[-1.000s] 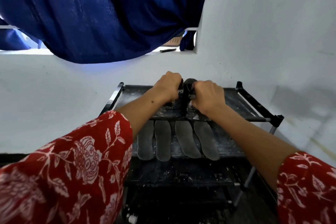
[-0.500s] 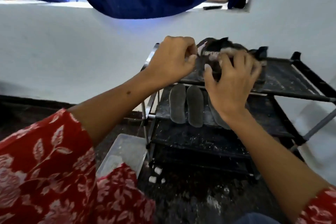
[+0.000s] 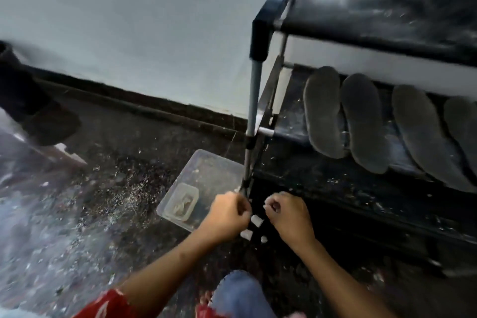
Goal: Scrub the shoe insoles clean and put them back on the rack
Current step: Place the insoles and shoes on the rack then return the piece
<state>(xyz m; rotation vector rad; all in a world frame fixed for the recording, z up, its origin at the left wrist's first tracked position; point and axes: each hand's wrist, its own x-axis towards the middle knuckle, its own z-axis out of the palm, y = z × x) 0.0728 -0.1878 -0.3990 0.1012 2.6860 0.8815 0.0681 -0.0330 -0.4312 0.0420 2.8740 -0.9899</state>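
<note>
Four insoles point(image 3: 324, 113) lie side by side on the rack's point(image 3: 260, 33) middle shelf, right of frame. They look thin, light and floppy; best pinched at heel or toe edge. Left hand point(image 3: 224, 217) and right hand point(image 3: 289, 217), lower centre, are clenched, apparently holding nothing. One clear tray point(image 3: 206, 175) on the floor.

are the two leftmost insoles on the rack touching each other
Touching. The head view shows the leftmost insole and the second insole lying side by side on the rack, their long edges meeting with no shelf visible between.
</note>
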